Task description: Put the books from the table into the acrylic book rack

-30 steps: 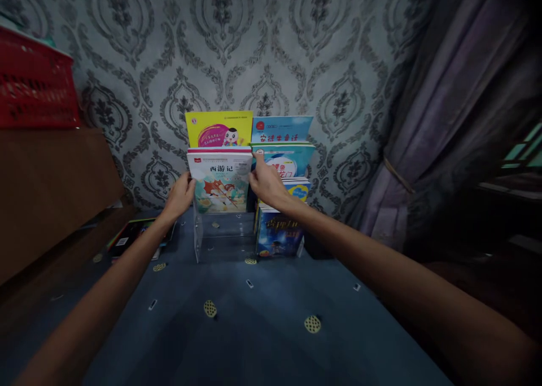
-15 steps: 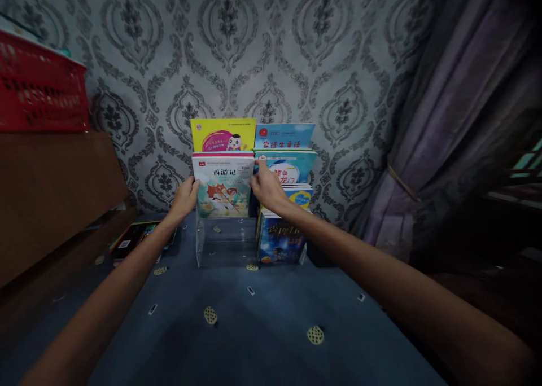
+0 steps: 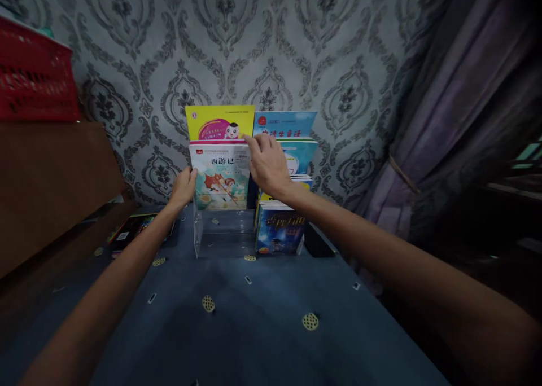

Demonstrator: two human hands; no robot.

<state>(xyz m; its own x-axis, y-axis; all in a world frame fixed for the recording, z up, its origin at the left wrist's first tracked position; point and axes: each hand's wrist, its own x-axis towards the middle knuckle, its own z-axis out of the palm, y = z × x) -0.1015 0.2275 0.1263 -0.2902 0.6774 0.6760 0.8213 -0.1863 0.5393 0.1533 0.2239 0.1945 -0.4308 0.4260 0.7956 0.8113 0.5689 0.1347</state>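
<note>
A white-and-teal storybook [image 3: 222,177] with a red-caped figure on its cover stands upright in the left column of a clear stepped book rack [image 3: 197,233]. My left hand [image 3: 184,187] is closed on its left edge, thumb toward the front. At the upper right corner of the same storybook, my right hand [image 3: 270,165] has its fingers bent over the top edge. Pink-edged books stand just behind it, and a yellow book [image 3: 220,115] rises on the tier at the back. My right hand partly covers the teal book [image 3: 302,152] in the neighbouring column.
On the right, a blue book [image 3: 288,123] stands at the back and a dark blue book [image 3: 279,231] in front. A dark flat object [image 3: 317,242] lies beside the rack. Left are stacked books [image 3: 131,233], a brown box [image 3: 55,188] and a red basket [image 3: 38,73]; a curtain [image 3: 406,149] hangs right.
My right hand has moved up from the storybook's right side to its top corner. My left hand stays at the left edge. The view has shifted slightly.
</note>
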